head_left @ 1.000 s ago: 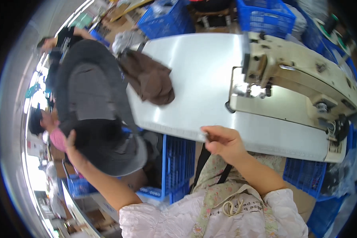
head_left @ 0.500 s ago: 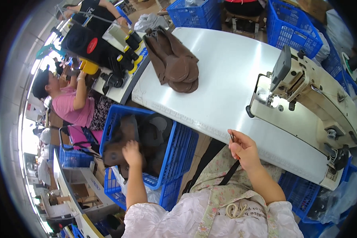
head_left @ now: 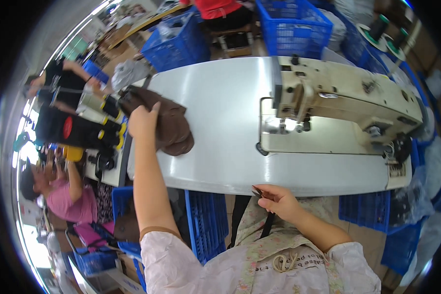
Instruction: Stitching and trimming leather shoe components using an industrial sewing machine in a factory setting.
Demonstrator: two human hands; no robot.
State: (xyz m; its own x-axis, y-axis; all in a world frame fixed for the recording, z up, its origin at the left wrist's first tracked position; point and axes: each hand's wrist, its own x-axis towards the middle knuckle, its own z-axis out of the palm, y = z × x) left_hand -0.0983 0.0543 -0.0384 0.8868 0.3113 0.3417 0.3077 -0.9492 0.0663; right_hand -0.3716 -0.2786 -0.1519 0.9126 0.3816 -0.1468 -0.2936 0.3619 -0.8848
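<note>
On the left part of the white sewing table lies a pile of brown leather-like pieces (head_left: 174, 128) with rounded ends. My left hand (head_left: 143, 121) reaches over the pile and touches its upper left side. Its thumb stands apart from the fingers, and the fingertips are partly hidden. At the table's front edge my right hand (head_left: 279, 202) is closed around small dark thread snips (head_left: 257, 191), whose points stick out to the left. Right of the middle stands a cream sewing machine (head_left: 338, 93), away from both hands.
Below my left arm is a blue crate (head_left: 207, 225) holding dark pieces. More blue crates (head_left: 296, 29) stand beyond the table (head_left: 215, 98). At the left, thread cones (head_left: 111, 105) stand on a neighbouring bench, and a person in pink (head_left: 73, 201) sits there. Another person wears black.
My left hand has left the crate of dark pieces and moved up to the brown pile. The view has turned left-to-right across the table. My right hand still holds the snips.
</note>
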